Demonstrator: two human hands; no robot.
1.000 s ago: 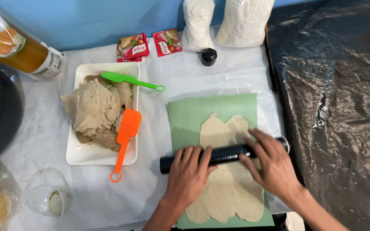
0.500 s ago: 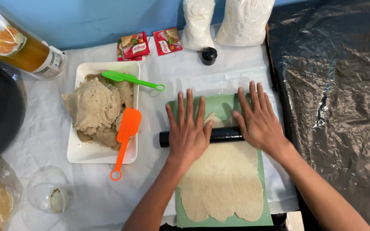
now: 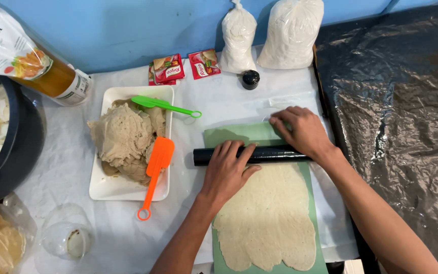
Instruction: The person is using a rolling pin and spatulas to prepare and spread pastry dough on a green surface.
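Worktop (image 3: 67, 167), covered with a white sheet so that dough and utensils stay off the bare surface; a crinkled dark plastic sheet (image 3: 406, 127) lies along its right side. At the left edge, a dark bowl (image 3: 11, 157) holding pale flat pieces. Left of centre, a white rectangular tray (image 3: 128, 190) keeps a mound of brownish dough (image 3: 122, 139) within reach; an orange spatula (image 3: 154, 172) leans over the tray's near rim, and a green scraper (image 3: 163, 105) rests across its far rim, both with handles outward for easy pick-up.

Centre: a green mat (image 3: 219, 136) bears a thin, pale sheet of dough (image 3: 267, 218), spread toward the viewer. Across the mat's far part lies a black rolling pin (image 3: 272, 153), on the far edge of the flattened sheet. The left hand (image 3: 226, 170) presses palm-down on the pin's left half, fingers flat rather than curled, so there is no closed grip; the right hand (image 3: 300, 129) rests likewise over the pin's right end, fingers spread toward the mat's far edge. Flat palms let the pin roll freely beneath them.

At the back stand two white tied bags (image 3: 269, 33), red sachets (image 3: 183, 66) and a small black cap (image 3: 250, 78).
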